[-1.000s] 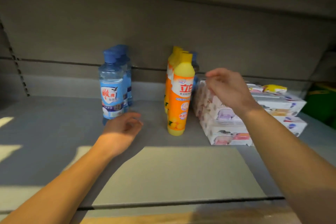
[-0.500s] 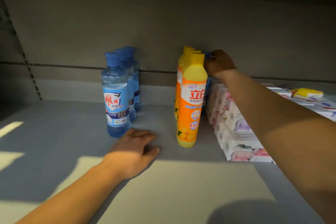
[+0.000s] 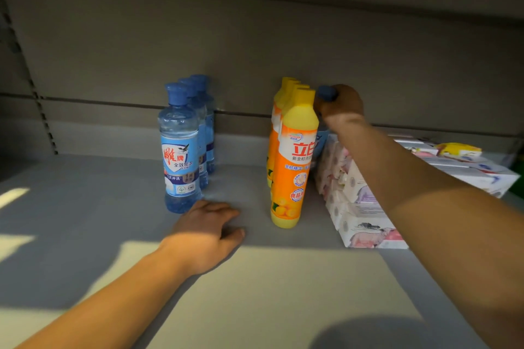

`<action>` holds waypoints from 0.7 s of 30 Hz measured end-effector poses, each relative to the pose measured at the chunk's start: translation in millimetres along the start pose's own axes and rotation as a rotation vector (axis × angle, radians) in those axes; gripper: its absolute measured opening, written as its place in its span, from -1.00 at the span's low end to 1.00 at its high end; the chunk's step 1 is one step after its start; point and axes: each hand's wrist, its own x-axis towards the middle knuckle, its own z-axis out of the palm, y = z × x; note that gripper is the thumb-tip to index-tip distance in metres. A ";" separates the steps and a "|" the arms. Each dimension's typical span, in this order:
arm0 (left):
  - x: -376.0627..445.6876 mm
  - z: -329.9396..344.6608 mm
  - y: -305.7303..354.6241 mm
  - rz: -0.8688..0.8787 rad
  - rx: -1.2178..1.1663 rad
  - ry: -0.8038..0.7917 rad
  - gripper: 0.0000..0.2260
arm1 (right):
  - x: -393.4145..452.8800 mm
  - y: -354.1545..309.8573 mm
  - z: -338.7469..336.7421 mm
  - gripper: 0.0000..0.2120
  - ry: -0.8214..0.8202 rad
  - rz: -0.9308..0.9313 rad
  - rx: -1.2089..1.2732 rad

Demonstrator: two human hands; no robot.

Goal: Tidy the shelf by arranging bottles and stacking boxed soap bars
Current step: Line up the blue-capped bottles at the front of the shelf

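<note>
- We see a grey shelf (image 3: pixel 85 235) running the full width, with a grey back panel (image 3: pixel 255 45) rising behind it and patches of light lying across the front.
- We see stacked boxed soap bars (image 3: pixel 365 224) at the right of the shelf, white cartons with pink and purple print, piled in several layers just beside the orange bottles; one small yellow box (image 3: pixel 458 149) lies on top near the far right.
- Our right arm reaches across those boxes, and our right hand (image 3: pixel 344 105) is curled round the neck of a blue-capped bottle (image 3: pixel 326 92) standing behind the orange row, between it and the soap boxes. Only the cap and a strip of its blue label show.
- We see a row of orange dish-soap bottles (image 3: pixel 295 167) with yellow caps, upright, one behind another toward the back panel, near the middle of the shelf.
- We see a row of three clear blue bottles (image 3: pixel 180 150) with blue caps, upright in a line running back, standing well apart to the left of the orange row.
- Our left hand (image 3: pixel 207 235) rests palm down on the shelf, fingers relaxed and holding nothing, just in front of and to the right of the front blue bottle, in the gap between the two rows.
</note>
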 end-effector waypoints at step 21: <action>-12.5 -15.7 11.7 0.065 -0.035 0.067 -0.72 | -158.5 -66.6 -124.3 -0.92 0.020 -0.188 0.617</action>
